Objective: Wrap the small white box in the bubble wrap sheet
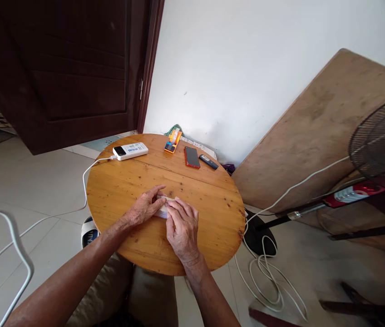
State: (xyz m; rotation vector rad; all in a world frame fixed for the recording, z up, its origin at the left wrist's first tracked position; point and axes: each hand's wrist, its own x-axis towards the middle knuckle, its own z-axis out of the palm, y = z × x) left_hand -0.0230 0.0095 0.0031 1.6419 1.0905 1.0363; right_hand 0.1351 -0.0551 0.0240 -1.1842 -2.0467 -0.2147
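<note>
Both hands met near the middle of the round wooden tabletop (127, 181), pressed down on a small pale object (162, 210) that lay flat on the wood and was mostly hidden beneath them, so its exact nature could not be told. The left hand (145, 206) came in from the left with its fingers (156, 190) stretched over the object's near-left edge, resting on it rather than curled tight. The right hand (182, 227) lay palm down just beside it, its fingers (175, 204) bent onto the object's right end, touching the left hand's fingertips. Whether either hand truly gripped the object or merely pinned it could not be told. At the far side of the tabletop lay a white power bank (130, 151) with a white cable (85, 181) plugged into its left end and running off the edge down to the tiled floor (42, 181). To its right sat a small orange packet (173, 141), then a red-edged smartphone (191, 157) lying face up, and just beside that a slim dark remote-like stick (208, 161). A dark wooden door (59, 68) stood behind on the left, a white wall (247, 68) behind the table, a large wooden board (315, 127) leaned against that wall on the right, and a standing fan (379, 141) showed at the right edge, with more white cord (267, 277) coiled on the floor.
</note>
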